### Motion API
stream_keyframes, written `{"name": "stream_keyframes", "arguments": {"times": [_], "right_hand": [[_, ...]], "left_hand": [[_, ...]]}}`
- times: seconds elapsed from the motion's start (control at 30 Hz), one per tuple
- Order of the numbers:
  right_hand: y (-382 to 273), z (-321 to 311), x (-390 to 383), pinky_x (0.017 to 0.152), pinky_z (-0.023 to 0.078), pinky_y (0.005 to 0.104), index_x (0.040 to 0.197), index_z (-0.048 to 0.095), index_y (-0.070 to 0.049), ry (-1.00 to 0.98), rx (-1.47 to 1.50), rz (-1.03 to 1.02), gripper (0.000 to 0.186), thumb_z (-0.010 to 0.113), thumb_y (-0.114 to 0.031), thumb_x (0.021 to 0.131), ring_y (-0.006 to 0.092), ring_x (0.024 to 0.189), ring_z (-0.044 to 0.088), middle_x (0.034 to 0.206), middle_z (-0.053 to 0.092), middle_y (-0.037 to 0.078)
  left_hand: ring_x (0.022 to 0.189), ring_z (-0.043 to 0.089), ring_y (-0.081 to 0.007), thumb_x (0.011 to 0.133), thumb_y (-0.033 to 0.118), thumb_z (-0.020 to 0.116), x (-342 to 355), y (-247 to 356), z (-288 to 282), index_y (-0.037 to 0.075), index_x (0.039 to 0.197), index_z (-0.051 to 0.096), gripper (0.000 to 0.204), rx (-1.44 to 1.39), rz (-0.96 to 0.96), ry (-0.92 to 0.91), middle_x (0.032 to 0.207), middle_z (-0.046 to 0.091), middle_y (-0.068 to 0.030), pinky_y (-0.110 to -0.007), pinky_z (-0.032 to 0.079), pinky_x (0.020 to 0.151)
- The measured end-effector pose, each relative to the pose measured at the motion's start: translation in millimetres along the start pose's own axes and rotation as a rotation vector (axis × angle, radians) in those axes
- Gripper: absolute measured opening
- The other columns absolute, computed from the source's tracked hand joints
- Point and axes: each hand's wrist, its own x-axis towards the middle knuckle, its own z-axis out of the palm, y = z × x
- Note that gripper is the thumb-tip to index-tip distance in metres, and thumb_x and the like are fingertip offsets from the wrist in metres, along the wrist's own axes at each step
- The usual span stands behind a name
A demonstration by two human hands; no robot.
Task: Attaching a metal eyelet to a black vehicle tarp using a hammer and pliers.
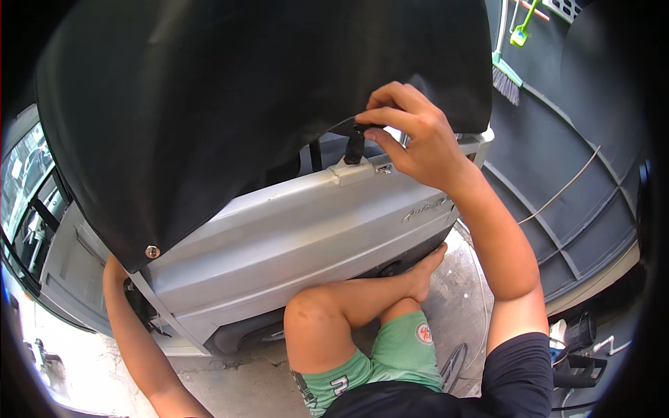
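Note:
A large black cover [230, 90] drapes over the top of a silver vehicle body panel [279, 223], with a round metal fastener [152, 251] at its lower left corner. My right hand [404, 125] is closed in a pinch on the cover's lower edge, just at a short black strap [354, 150] that rises from a pale bracket [348, 171] on the panel's top rail. My left hand [115, 272] reaches behind the panel's left end, below that corner; its fingers are hidden.
A vehicle window [21, 174] is at far left. Brushes [506, 80] hang on a ribbed dark panel [585, 209] at right, beside a thin cord [564, 189]. My bent legs [320, 320] rest below the panel over concrete [456, 313]. Assorted tools [578, 362] stand lower right.

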Motion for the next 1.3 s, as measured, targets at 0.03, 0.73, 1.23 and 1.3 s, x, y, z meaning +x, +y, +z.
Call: {"name": "stream_keyframes", "arguments": {"times": [0.03,0.73,1.23,1.3], "right_hand": [[0.9,0.3,-1.3,0.078,0.052,0.0383,0.097,0.076,-0.006,-0.016,0.01,-0.01,0.019,0.078,-0.001,0.078,0.0266,0.088,0.061,0.099,0.064,0.007],[15.4,1.6,-3.0,0.086,0.043,0.0391,0.101,0.082,-0.017,-0.048,0.089,0.125,0.024,0.084,-0.014,0.077,0.0242,0.096,0.061,0.098,0.064,0.003],[19.6,0.2,-5.1,0.08,0.046,0.042,0.1,0.082,-0.016,-0.013,0.077,0.082,0.022,0.083,-0.017,0.078,0.0268,0.089,0.064,0.091,0.066,0.004],[18.9,-0.8,-3.5,0.081,0.046,0.042,0.1,0.082,-0.016,-0.033,0.085,0.096,0.022,0.083,-0.018,0.078,0.0271,0.09,0.064,0.091,0.066,0.004]], "left_hand": [[0.111,0.064,-0.0197,0.102,0.015,0.057,-7.2,16.3,-2.8,-0.007,0.127,0.065,0.034,0.015,-0.001,-0.006,0.125,0.071,-0.0133,-0.037,0.051,0.095],[0.071,0.062,-0.0074,0.091,-0.001,0.072,-21.4,461.6,226.5,-0.004,0.102,0.073,0.011,-0.672,0.549,0.32,0.085,0.07,-0.005,-0.023,0.049,0.066],[0.062,0.042,-0.0004,0.091,0.004,0.076,-19.1,479.2,224.7,-0.001,0.1,0.078,0.011,-0.505,0.556,0.324,0.078,0.068,0.0038,-0.02,0.033,0.054],[0.061,0.04,-0.0007,0.09,0.004,0.076,-18.9,479.8,223.6,-0.001,0.1,0.078,0.011,-0.487,0.551,0.296,0.078,0.068,0.0037,-0.021,0.032,0.054]]}}
